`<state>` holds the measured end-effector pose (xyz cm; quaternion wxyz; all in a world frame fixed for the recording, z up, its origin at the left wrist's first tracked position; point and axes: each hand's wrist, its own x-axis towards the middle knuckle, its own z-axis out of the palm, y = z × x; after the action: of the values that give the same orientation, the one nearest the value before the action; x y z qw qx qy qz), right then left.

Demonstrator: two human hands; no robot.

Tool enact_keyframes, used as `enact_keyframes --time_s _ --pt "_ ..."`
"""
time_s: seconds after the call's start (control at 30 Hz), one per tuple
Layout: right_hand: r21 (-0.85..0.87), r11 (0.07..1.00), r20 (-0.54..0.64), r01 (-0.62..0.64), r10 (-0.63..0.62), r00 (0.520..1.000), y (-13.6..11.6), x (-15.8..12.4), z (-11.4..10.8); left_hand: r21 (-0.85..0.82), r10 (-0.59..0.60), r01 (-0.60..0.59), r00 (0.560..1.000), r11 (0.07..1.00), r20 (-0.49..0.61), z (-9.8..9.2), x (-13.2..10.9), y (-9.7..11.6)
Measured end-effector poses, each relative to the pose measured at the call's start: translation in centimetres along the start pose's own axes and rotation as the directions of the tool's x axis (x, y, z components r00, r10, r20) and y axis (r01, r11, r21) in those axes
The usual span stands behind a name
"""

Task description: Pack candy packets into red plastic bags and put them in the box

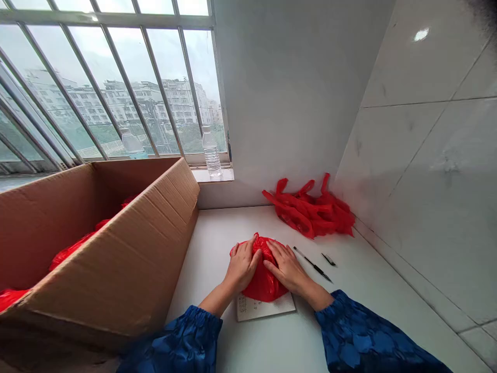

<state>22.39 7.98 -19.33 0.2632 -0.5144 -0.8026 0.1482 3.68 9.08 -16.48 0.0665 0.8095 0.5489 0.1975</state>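
Observation:
A filled red plastic bag with a knotted top rests on a notebook that has handwriting on its page. My left hand lies on the bag's left side, its fingers stretched out toward the knot. On the right side, my right hand presses flat with its fingers spread. What is inside the bag is hidden. To the right of my right hand lie a black pen and its cap, apart from each other.
A large open cardboard box with red bags inside stands at left. Empty red plastic bags are heaped against the back wall. A clear bottle stands on the sill of the barred window; another bottle is behind the box.

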Motion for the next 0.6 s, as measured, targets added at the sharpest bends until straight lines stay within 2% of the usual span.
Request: enact_keyframes --time_s 0.1,0.2,0.37,0.5,0.6 --pt "0.054 0.997 -0.151 0.056 -0.047 0.987 0.7 -0.2 -1.8 -0.023 -0.083 0.082 0.996 0.996 -0.026 -1.9 0.7 -0.3" --pt "0.059 0.995 -0.208 0.086 -0.071 0.975 1.1 -0.5 -3.5 -0.03 -0.129 0.129 0.992 0.991 0.002 -3.2 1.7 -0.4" --pt "0.067 0.982 -0.13 0.178 -0.168 0.977 0.6 -1.6 -4.1 -0.069 -0.188 0.194 0.979 0.979 0.083 -3.0 3.7 -0.2" --pt "0.075 0.979 -0.06 0.19 -0.186 0.981 0.1 -2.2 -3.0 -0.185 -0.194 0.212 0.975 0.96 0.109 -2.3 4.8 0.0" --pt "0.053 0.981 -0.055 0.188 -0.185 0.981 0.5 -2.1 -1.6 -0.326 -0.147 0.164 0.986 0.931 0.078 -2.4 4.8 0.4"
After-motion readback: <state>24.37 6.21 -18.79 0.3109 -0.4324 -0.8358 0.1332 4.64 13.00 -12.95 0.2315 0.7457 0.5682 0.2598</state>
